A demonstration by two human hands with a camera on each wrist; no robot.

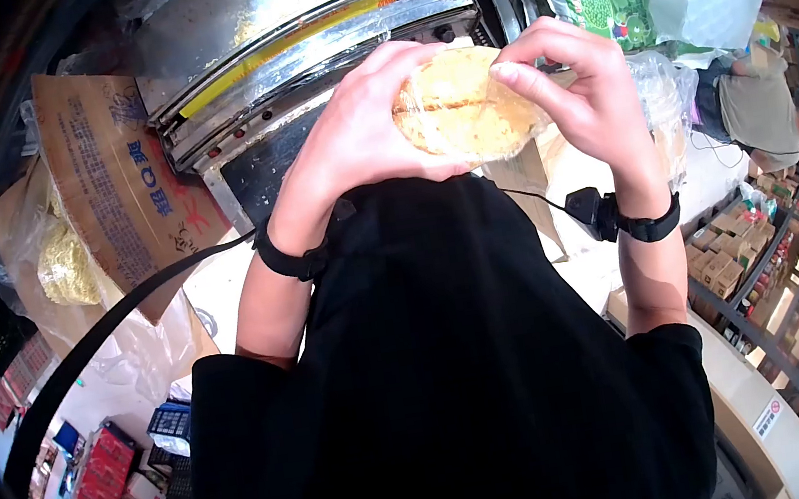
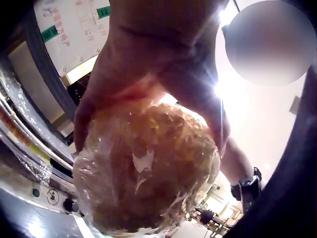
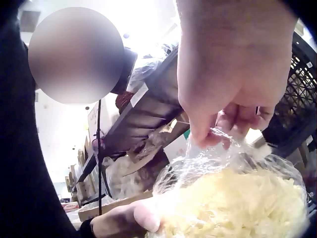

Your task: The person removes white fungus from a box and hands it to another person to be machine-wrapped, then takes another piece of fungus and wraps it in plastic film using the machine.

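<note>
A round pack of pale yellow shreds [image 1: 468,117] in clear plastic film is held up in front of the dark apron. My left hand [image 1: 353,124] grips it from the left, thumb along the near edge and fingers round the far side. In the left wrist view the crinkled film [image 2: 143,178] covers the pack's underside. My right hand [image 1: 590,88] is at the pack's upper right, thumb and fingertips together. In the right wrist view, those fingers pinch a gathered, stretched bit of the film [image 3: 225,148] above the shreds [image 3: 237,208].
A steel film-wrapping machine [image 1: 312,44] stands just beyond the hands. An open cardboard box [image 1: 122,175] with a bagged yellow mass [image 1: 66,258] is at left. Green printed bags [image 1: 594,2] lie at far right. Another person [image 1: 754,107] and shelves of boxes [image 1: 733,251] are at right.
</note>
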